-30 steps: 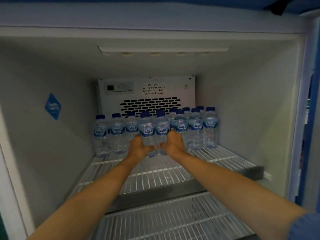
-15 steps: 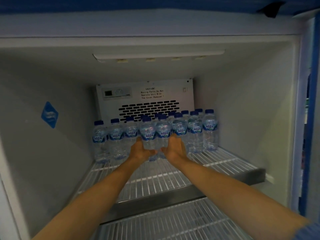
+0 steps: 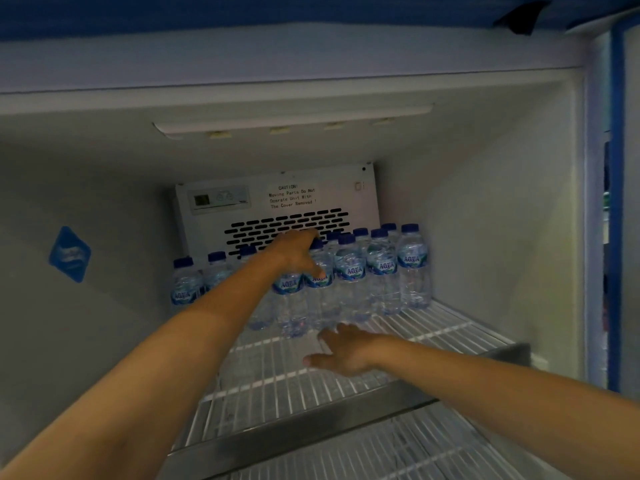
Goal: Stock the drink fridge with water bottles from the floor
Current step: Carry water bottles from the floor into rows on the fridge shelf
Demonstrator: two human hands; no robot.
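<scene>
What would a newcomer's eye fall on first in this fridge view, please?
First, the cluster of water bottles standing upright at the back of the upper wire shelf, in front of the vented panel with its caution notice. Next, the two bare arms: the left hand reaches over the bottle tops, while the right hand hovers open above the bare front of the shelf.

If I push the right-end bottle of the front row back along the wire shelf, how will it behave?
The right-end bottle is tall and narrow, so a high push would likely tip it. It looks full, so probably heavy for its size. The wire shelf has gaps that may catch its base.
</scene>
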